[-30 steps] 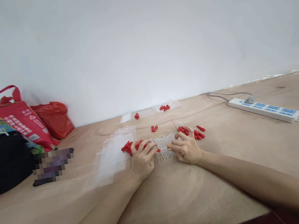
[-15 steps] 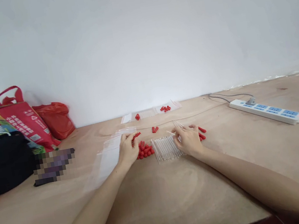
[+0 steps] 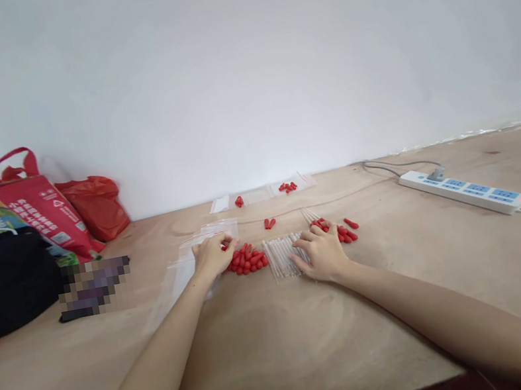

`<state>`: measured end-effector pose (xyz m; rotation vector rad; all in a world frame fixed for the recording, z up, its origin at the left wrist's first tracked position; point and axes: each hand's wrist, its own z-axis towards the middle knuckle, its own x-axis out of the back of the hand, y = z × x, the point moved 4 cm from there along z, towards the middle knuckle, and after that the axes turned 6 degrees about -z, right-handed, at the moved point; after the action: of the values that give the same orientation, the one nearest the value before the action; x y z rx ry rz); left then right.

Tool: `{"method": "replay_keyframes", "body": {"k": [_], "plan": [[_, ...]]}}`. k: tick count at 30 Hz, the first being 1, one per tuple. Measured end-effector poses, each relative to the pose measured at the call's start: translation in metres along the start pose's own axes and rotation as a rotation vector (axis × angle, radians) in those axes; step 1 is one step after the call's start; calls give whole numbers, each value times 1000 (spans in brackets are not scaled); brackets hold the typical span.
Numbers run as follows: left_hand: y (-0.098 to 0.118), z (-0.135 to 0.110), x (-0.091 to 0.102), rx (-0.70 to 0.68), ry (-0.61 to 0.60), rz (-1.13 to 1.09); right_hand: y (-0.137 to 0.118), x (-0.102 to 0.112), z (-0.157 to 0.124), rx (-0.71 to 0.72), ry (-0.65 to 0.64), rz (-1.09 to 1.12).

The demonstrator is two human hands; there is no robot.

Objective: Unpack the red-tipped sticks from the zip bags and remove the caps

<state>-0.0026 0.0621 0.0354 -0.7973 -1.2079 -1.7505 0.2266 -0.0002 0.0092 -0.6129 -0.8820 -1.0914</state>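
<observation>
My left hand (image 3: pixel 212 257) is at the left edge of a pile of red rubber bulbs (image 3: pixel 249 261), its fingers curled, with a bit of red showing between thumb and fingertip. My right hand (image 3: pixel 321 253) lies over the right end of a row of clear thin tubes (image 3: pixel 279 259), fingers apart and touching them. Just beyond it are droppers (image 3: pixel 309 215), pale thin stems pointing away and red bulbs toward me, partly hidden by the hand. More red bulbs (image 3: pixel 347 234) lie to its right.
Clear plastic bags (image 3: pixel 178 273) lie left of my left hand. Two red bulbs (image 3: pixel 270 223) sit beyond the tubes; further bags with red pieces (image 3: pixel 288 187) lie by the wall. A power strip (image 3: pixel 464 189) with a cable is on the right, shopping bags (image 3: pixel 41 207) on the left.
My left hand has drawn back leftward with its red bulb. The right hand no longer holds a thin tube up; it has lowered onto the row and spread its fingers.
</observation>
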Motion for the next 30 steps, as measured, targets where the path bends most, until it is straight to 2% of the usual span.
{"method": "replay_keyframes", "body": {"k": [4,6,8,9,10,14,16,18,23,30], "plan": [[1,0,5,10,69,9,1,2,1,-20,30,24],[6,-5,9,-14,198,8,6,3,3,-59,46,33],[19,-17,11,-108,358,4,15,3,6,-131,50,41],[29,-26,9,-186,409,0,21,2,8,-176,47,43],[40,-35,5,-269,404,-5,28,1,10,-224,41,44],[90,-72,-22,-592,138,-67,59,-3,19,-396,-20,84],[108,-84,-34,-682,23,-74,75,-6,24,-498,-96,131],[119,-88,-43,-700,-75,-63,90,-10,29,-604,-164,150],[120,-77,-58,-650,-220,-31,108,-19,41,-666,-212,126],[112,-64,-61,-647,-222,-41,101,-28,57,-617,-321,92]]}}
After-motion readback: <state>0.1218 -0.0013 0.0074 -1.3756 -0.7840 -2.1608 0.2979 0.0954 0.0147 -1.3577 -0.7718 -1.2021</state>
